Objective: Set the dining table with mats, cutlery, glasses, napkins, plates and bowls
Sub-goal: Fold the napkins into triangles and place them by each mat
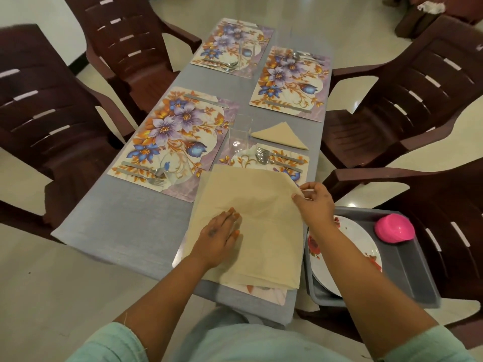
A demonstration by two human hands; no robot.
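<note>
The left hand (222, 231) lies flat and open on the beige napkin (251, 231), pinning its middle against the near mat (264, 292) at the table's (125, 226) front right. The napkin looks light, thin and limp, so it should crease readily but slide on the smooth mat unless held down, and a corner or edge is probably the best place to take it. The right hand (315, 205) does that, pinching the far right corner between thumb and fingertips and lifting it slightly, likely to fold it like the triangle (281, 135) beyond.
</note>
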